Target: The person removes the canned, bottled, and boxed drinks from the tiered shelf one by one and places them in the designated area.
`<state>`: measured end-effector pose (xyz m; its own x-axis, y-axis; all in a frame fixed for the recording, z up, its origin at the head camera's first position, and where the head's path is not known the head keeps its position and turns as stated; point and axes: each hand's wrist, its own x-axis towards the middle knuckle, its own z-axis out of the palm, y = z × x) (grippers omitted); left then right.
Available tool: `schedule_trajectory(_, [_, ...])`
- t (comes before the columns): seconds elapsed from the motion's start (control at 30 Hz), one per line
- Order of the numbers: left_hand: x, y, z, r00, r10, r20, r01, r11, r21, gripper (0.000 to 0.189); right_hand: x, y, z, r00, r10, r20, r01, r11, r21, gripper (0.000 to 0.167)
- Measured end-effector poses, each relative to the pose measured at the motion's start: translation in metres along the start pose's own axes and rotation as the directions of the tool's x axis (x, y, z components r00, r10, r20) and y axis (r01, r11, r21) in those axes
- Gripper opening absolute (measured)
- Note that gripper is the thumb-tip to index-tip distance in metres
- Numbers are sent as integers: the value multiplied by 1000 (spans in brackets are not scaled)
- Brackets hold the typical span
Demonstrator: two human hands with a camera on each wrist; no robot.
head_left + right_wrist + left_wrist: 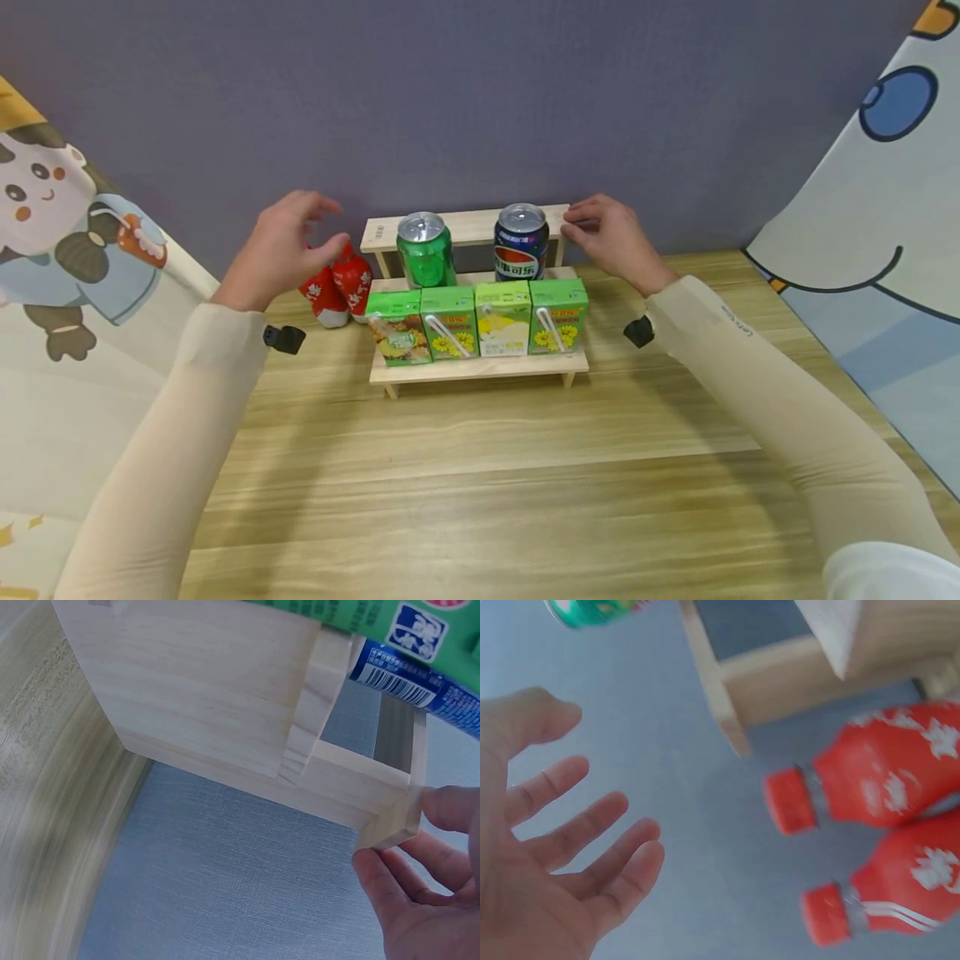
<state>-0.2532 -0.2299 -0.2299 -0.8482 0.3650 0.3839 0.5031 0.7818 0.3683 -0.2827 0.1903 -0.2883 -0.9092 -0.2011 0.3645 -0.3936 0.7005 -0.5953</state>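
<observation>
A two-step wooden display rack [480, 368] stands against the back wall. My right hand [609, 237] pinches the right end of its top step, with the thumb on one face and fingertips on the other in the right wrist view. Hovering off the rack's left end, my left hand [283, 248] has its fingers spread and holds nothing. Two red bottles [900, 769] are below and beside it, partly covered by that hand in the head view. On the rack are a green can [425, 254], a dark blue cola can [521, 246] and, in front, several green juice boxes [450, 321].
The rack sits on a wood-grain table [480, 483] that runs toward me. Behind it rises a grey-blue fabric wall [480, 100]. Printed cartoon panels [82, 242] flank the left and right sides. Each wrist carries a small black device [285, 338].
</observation>
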Motion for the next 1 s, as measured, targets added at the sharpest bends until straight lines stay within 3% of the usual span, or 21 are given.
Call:
schedule_trajectory(0.27, [10, 27, 3, 993, 102, 63, -102, 995, -1, 34, 0, 1, 0, 1000, -3, -6, 3, 1000, 5, 29])
schedule_trajectory(0.5, [17, 44, 11, 968, 221, 118, -220, 975, -26, 32, 0, 1, 1, 1000, -2, -8, 2, 1000, 10, 29])
schedule_trajectory(0.83, [29, 63, 21, 952, 245, 186, -244, 969, -28, 31, 1, 2, 1, 1000, -11, -7, 11, 1000, 13, 29])
schedule_trajectory(1.0, [33, 72, 22, 949, 216, 231, -224, 975, 9, 31, 1, 1, 1, 1000, -5, -4, 5, 1000, 12, 29])
